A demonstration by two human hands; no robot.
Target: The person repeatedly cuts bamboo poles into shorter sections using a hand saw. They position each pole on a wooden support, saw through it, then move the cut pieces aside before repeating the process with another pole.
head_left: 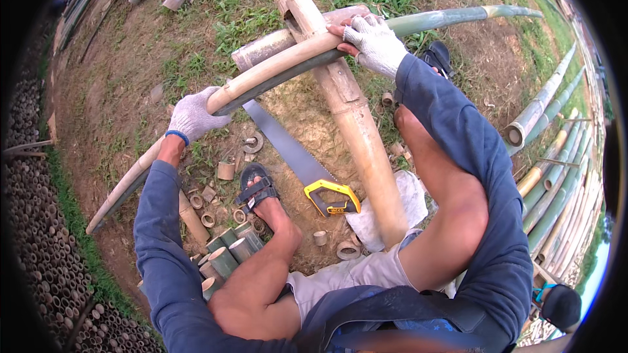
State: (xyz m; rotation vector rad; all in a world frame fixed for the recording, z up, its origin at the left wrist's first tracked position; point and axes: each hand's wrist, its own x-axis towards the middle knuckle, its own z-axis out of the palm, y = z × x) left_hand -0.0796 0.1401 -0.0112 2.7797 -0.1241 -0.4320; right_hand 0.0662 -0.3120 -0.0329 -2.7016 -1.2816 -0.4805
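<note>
Both my hands wear whitish knit gloves and hold a long bamboo pole [268,70] that runs across in front of me, tan at the left and green at the right. My left hand [195,114] is closed around its left part. Farther right, my right hand [374,44] grips it with bare fingertips showing. Between my hands the pole crosses a thick bamboo post [356,121] with a notch near its far end. A short bamboo crosspiece [265,50] passes by that end. Below the pole, a hand saw [288,147] with a yellow and black handle lies on the ground.
Short cut bamboo pieces [224,261] lie by my left leg, with bamboo rings [348,250] nearby. A white cloth [412,196] is under the post's near end. Long bamboo poles [556,176] are stacked at right. Many cut bamboo pieces [59,274] fill the far left.
</note>
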